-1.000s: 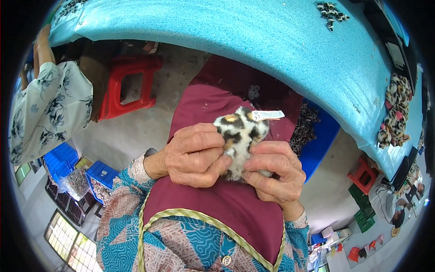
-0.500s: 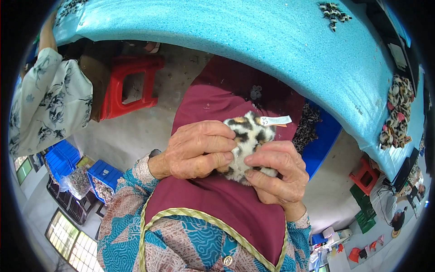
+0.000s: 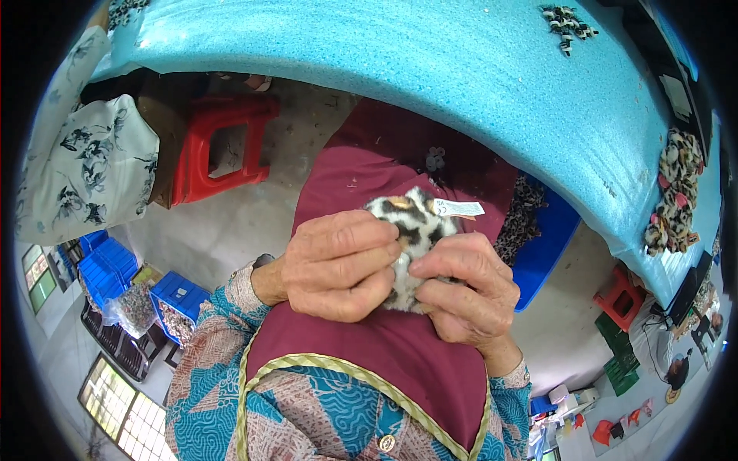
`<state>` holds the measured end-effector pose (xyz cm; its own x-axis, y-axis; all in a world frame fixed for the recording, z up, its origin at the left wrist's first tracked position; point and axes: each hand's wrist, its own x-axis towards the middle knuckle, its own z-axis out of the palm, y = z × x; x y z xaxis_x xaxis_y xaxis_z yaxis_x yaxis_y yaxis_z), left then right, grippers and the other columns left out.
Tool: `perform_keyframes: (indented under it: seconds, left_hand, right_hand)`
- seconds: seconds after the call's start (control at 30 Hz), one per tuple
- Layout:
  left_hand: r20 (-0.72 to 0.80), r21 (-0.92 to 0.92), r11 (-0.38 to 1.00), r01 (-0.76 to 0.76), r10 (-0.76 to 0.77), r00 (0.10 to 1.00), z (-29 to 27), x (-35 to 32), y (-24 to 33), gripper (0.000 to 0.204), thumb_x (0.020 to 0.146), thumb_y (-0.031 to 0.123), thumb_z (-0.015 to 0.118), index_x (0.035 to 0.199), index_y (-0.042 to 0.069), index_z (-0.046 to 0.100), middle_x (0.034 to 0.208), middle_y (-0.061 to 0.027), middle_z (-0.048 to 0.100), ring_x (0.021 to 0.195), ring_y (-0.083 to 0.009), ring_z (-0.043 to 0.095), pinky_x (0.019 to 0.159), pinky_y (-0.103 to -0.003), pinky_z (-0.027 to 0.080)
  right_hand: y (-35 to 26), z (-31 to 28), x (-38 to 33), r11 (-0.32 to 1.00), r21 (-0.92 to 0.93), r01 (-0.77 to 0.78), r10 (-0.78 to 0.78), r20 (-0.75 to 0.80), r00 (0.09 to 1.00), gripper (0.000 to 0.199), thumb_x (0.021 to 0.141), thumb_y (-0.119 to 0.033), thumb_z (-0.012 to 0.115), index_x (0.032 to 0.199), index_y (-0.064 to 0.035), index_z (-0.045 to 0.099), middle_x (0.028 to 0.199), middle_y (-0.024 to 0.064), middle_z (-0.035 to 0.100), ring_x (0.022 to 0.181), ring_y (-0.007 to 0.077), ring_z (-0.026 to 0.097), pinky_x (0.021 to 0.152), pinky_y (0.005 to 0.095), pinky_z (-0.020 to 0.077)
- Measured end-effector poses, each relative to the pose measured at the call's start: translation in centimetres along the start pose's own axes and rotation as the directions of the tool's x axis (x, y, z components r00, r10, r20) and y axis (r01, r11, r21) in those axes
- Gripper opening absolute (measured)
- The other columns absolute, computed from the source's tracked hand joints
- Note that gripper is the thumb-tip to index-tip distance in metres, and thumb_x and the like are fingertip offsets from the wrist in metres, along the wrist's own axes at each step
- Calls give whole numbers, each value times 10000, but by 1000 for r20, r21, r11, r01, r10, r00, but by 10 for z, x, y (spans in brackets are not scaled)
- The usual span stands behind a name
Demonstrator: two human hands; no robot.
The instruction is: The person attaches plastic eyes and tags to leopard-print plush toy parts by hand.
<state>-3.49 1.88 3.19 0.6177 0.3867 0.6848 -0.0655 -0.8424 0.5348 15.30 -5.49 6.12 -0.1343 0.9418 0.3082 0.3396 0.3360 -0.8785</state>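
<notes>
Between my two hands, over my maroon apron [image 3: 346,161], is a small plush piece [image 3: 413,228] of white fur with black and tan spots. A white fabric label [image 3: 459,208] sticks out of its upper right side. My left hand [image 3: 342,265] is closed on the plush's left side, fingers bent and pinching the fur. My right hand [image 3: 467,288] grips the lower right side, thumb and forefinger pressed together on the fur. Whether a small thing such as a needle sits between the fingertips I cannot make out.
A table with a light blue cover [image 3: 369,46] curves across the top. Spotted plush pieces [image 3: 675,192] are heaped at its right. Below it stands a blue bin [image 3: 546,250] of spotted pieces. A red stool [image 3: 219,146] and a person's patterned sleeve [image 3: 100,161] are at left.
The plush piece has shifted slightly left and tilted in my hands. My left fingers have curled closer together. The person at left has moved their arm upward.
</notes>
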Motion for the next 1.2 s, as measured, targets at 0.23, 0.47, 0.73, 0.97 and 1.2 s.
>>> perform_keyframes:
  seconds: [0.23,0.47,0.73,0.97,1.2]
  left_hand:
    - [-51,62,995,-84,87,995,3,-2,0,209,575,104,645,757,6,619,919,-106,598,875,-245,528,702,-371,527]
    - [-50,27,997,-68,69,996,4,-2,-1,209,601,75,659,788,-16,637,919,-106,594,877,-248,515,689,-369,523]
    - [10,33,995,-90,90,996,1,3,0,194,621,94,647,804,28,649,901,-90,579,850,-232,521,713,-373,515]
    - [-33,52,996,-70,72,997,6,4,1,217,600,40,674,815,25,652,810,-67,526,829,-218,540,671,-339,526]
    - [38,-93,990,-106,110,993,6,11,-6,161,598,12,686,741,-18,619,795,-79,510,798,-248,592,600,-327,538]
  right_hand:
    - [3,0,2,999,-30,-23,24,14,1000,154,517,14,646,639,-39,570,835,48,613,756,243,587,594,311,501]
    - [9,2,-2,997,23,-69,70,-28,997,162,508,33,636,622,-32,540,842,53,612,770,254,601,627,322,506]
    - [5,-1,-3,999,-38,-19,18,-24,1000,184,489,25,656,613,-25,530,854,52,616,794,262,596,616,324,513]
    - [7,-3,-6,998,-57,37,-38,-21,999,186,501,33,669,625,-21,541,878,55,617,797,263,595,599,325,515]
    - [9,6,-2,995,-26,-98,95,-92,991,222,537,43,671,737,-30,605,893,90,612,761,261,597,636,329,507]
